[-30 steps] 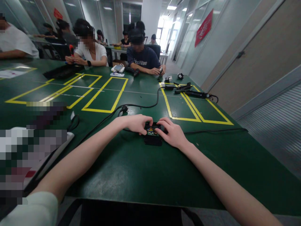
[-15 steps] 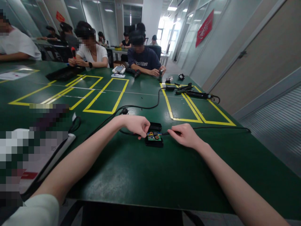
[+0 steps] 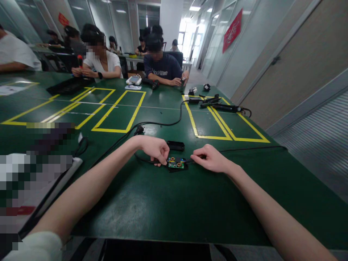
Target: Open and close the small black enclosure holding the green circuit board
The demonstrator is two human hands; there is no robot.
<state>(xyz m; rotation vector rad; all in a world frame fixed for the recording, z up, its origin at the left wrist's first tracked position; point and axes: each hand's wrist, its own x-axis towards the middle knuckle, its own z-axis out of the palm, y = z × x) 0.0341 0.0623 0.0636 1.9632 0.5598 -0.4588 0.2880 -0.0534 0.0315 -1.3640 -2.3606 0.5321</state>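
Observation:
A small green circuit board (image 3: 176,163) with copper coils lies between my hands, over a black case half (image 3: 176,170) that it partly hides. My left hand (image 3: 156,149) is closed in a pinch on the black cable (image 3: 148,160) at the board's left end. On the right side, my right hand (image 3: 208,158) pinches the cable (image 3: 188,161) that leaves the board there. The other black case half (image 3: 176,145) rests just behind the board, hollow side up. A black plug (image 3: 139,129) lies beyond my left wrist.
Yellow tape rectangles (image 3: 119,111) mark the green table (image 3: 152,206). Black device parts (image 3: 225,107) and adapters (image 3: 207,87) lie at the far right. Two co-workers sit opposite, with a power drill (image 3: 154,84) near them. A long cable (image 3: 174,123) crosses the table. Blurred items lie at left.
The board has shifted slightly forward toward me, off its case half, with both hands still on its cables. More of the rear case half shows. The view has shifted a little.

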